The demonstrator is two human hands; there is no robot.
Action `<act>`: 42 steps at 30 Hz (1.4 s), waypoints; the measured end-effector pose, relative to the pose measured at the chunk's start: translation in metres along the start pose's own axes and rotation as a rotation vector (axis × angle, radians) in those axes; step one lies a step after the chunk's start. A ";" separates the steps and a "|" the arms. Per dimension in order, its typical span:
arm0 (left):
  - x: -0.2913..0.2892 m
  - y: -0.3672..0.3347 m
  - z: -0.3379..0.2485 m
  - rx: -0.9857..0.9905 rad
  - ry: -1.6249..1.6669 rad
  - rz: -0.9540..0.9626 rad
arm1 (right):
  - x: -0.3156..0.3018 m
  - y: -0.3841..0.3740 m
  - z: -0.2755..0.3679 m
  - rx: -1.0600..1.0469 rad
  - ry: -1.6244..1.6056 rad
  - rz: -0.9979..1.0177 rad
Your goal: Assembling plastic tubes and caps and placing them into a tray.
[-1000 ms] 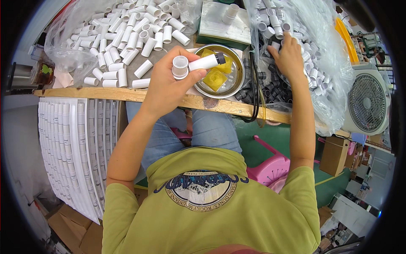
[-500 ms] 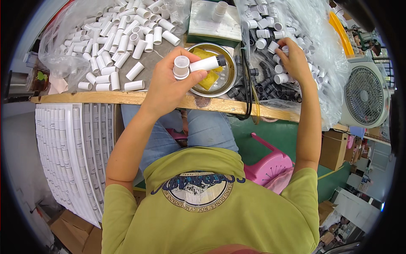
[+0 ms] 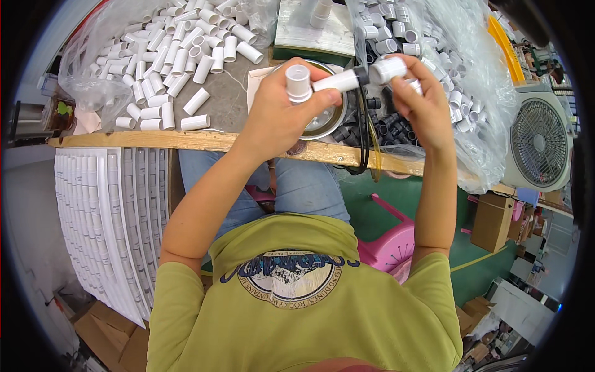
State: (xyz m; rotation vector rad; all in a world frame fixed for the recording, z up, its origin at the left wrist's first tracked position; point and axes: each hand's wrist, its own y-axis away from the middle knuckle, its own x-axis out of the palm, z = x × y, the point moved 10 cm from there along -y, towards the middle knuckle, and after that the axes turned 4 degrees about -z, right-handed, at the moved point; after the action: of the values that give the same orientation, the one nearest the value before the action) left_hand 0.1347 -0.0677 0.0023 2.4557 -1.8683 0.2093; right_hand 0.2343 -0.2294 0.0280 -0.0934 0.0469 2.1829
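Note:
My left hand (image 3: pixel 271 115) is closed round a short white tube (image 3: pixel 334 81) with a black end piece, held nearly level and pointing right. In the same grip an open-topped white flanged cup (image 3: pixel 298 80) stands upright. Opposite, my right hand (image 3: pixel 429 115) pinches a white ribbed cap (image 3: pixel 387 69), a small gap from the tube's black end. Another white piece (image 3: pixel 411 85) shows at its fingers, slightly blurred. Below the left hand is a round metal pan (image 3: pixel 338 124), partly covered by hand and tube.
Loose white tubes (image 3: pixel 198 100) lie in plastic at the left. Black fittings (image 3: pixel 392 127) and white caps (image 3: pixel 460 99) are heaped at the right. A metal-topped block (image 3: pixel 314 34) stands behind the pan. Black cables (image 3: pixel 362 142) hang over the wooden table edge (image 3: pixel 211 141). A fan (image 3: pixel 537 139) stands far right.
My right hand has come left from the cap heap, bringing a white cap toward the tube's black end. My left hand has moved right with the tube and cup.

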 end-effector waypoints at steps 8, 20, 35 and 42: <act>-0.002 -0.008 -0.009 0.122 -0.199 0.027 | 0.051 0.018 0.058 -0.789 0.880 -0.070; -0.033 -0.141 -0.007 0.319 -0.680 -0.106 | 0.055 -0.110 0.010 -0.494 0.936 -0.147; -0.013 0.020 -0.009 -0.005 -0.383 0.303 | 0.094 0.028 0.001 -0.089 0.325 0.082; -0.011 0.041 -0.018 0.021 -0.341 0.169 | 0.092 0.043 -0.003 -0.114 0.110 0.048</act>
State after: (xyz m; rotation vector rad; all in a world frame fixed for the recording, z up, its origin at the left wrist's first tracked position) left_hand 0.0910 -0.0662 0.0171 2.4741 -2.2146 -0.1999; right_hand 0.1465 -0.1795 0.0174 -0.2797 -0.0127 2.2264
